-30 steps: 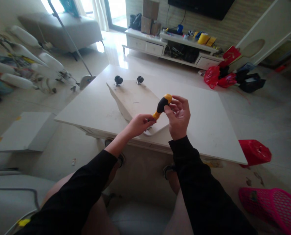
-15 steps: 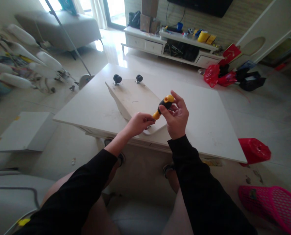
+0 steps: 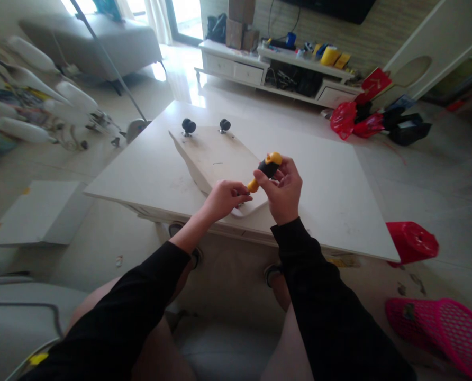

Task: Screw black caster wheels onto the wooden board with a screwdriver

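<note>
A pale board (image 3: pixel 216 153) lies on a white table (image 3: pixel 323 185), with two black caster wheels (image 3: pixel 189 126) standing up from its far end. My right hand (image 3: pixel 284 188) is closed around the black and yellow handle of a screwdriver (image 3: pixel 270 164), which slants down to the left over the board's near end. My left hand (image 3: pixel 228 197) is pinched at the screwdriver's lower end, close above the board. Whatever small part its fingers grip is hidden, and a bit of metal shows just beneath them.
At the right table corner stands a red bin (image 3: pixel 413 242), with a pink basket (image 3: pixel 446 328) nearer me. A white box (image 3: pixel 41 211) sits on the floor at left. Beyond the table is a low TV cabinet (image 3: pixel 247 73).
My right hand has shifted slightly left and its fingers have curled further round the screwdriver handle. My left hand stays at the same spot on the board.
</note>
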Demonstrator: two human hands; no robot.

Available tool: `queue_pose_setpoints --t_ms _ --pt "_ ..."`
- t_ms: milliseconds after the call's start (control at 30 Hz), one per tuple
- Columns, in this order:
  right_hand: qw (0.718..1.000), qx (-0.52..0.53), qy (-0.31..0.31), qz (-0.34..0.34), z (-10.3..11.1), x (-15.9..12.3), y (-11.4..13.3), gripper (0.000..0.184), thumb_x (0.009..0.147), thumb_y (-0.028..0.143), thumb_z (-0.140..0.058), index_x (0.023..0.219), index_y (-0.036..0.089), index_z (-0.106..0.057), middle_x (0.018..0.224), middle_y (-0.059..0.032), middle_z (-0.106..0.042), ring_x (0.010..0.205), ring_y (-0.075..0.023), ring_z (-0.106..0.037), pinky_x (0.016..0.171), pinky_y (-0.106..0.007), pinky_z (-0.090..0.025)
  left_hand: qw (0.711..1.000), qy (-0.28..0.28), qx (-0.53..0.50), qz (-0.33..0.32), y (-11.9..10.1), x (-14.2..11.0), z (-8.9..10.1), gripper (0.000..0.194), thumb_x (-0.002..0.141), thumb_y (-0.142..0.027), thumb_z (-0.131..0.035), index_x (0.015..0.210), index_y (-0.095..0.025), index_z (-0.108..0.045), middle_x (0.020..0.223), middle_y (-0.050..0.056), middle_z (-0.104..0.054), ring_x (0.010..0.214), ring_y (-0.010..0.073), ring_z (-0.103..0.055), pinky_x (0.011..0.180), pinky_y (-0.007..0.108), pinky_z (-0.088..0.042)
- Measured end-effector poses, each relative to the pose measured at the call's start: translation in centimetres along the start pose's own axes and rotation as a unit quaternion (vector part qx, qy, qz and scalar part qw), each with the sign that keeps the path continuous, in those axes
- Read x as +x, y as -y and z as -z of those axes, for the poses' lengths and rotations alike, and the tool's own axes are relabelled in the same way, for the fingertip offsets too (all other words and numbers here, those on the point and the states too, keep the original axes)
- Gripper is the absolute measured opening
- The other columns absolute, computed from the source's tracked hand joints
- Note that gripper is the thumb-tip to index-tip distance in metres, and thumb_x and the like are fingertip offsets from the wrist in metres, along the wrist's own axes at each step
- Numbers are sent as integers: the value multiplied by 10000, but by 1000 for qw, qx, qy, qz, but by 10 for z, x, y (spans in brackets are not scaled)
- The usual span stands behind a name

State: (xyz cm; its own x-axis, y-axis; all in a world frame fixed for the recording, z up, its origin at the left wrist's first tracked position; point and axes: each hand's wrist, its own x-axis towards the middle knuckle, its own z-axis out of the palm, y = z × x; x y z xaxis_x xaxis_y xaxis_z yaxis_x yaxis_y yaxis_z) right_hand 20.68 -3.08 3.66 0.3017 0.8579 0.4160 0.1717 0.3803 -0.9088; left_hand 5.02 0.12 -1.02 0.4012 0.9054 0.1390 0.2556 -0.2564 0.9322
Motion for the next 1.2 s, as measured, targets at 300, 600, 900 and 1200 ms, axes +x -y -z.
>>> queue_pose_setpoints --t_ms 300,600,900,1200 --pt "1000 14 -7 8 -1 1 -2 524 771 496 -823 1231 324 -639 1036 13 -693 817 -117 -693 655 -265 -625 999 52 -8 -11 6 1 5 235 877 -366 -748 966 -162 -823 662 24 -715 501 106 -568 507 241 -439" --pt "1000 15 -14 21 -3 -1 -4 466 754 500 -853 1092 314 -591 984 37 -639 816 -119 -701 711 -285 -629 999 37 6 -14 2 1 2 185 831 -334 -791 877 -155 -779 696 21 -719 529 89 -549 520 226 -419" --pt "999 -6 -20 31 -2 0 -2 544 716 567 -883 1099 313 -592 1007 16 -657 855 -136 -699 687 -280 -625 999 -4 33 -22 0 0 -1 157 783 -296 -832 768 -157 -761 606 -1 -673 525 88 -532 524 223 -411" --pt "999 49 20 10 -4 1 -13 598 764 632 -822 1149 321 -486 1034 11 -692 928 -167 -754 798 -339 -661 995 91 -24 -10 9 1 4 207 902 -325 -710 983 -162 -809 731 39 -741 513 104 -586 512 241 -469"
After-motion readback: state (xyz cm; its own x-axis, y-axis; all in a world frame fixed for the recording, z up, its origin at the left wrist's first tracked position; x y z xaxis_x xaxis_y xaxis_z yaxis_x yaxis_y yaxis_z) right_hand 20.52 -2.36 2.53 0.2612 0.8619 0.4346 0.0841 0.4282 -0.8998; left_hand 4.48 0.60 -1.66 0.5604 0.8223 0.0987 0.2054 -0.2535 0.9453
